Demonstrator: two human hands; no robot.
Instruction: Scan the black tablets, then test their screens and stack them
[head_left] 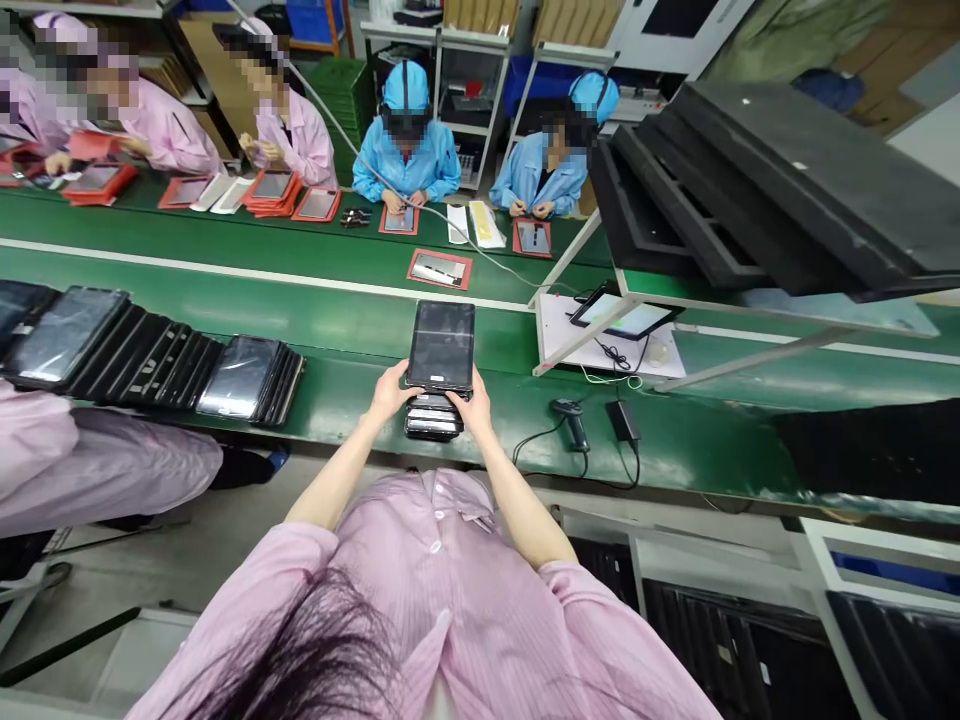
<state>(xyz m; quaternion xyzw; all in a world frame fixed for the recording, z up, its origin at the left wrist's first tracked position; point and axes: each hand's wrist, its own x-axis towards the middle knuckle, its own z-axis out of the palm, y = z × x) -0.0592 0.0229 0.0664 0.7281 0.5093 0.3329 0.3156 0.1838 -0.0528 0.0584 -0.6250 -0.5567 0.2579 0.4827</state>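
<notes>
Straight ahead of me is a black tablet [442, 343], its dark screen facing up, at the top of a short stack of tablets [433, 418]. My left hand [394, 392] grips the tablet's near left corner, thumb over the edge. On the near right corner, my right hand [474, 402] holds it the same way. Whether the tablet rests on the stack or is slightly lifted is hard to tell. To the right of my right hand a black barcode scanner [574, 424] lies on the green bench [360, 400].
Rows of tablets [150, 350] lean at the left. A black power adapter [622, 422] sits right of the scanner. A white metal rack [577, 290] bears black foam trays [780, 190], with a lit screen [626, 312] beneath. Several co-workers sit across the bench; one stands at my left.
</notes>
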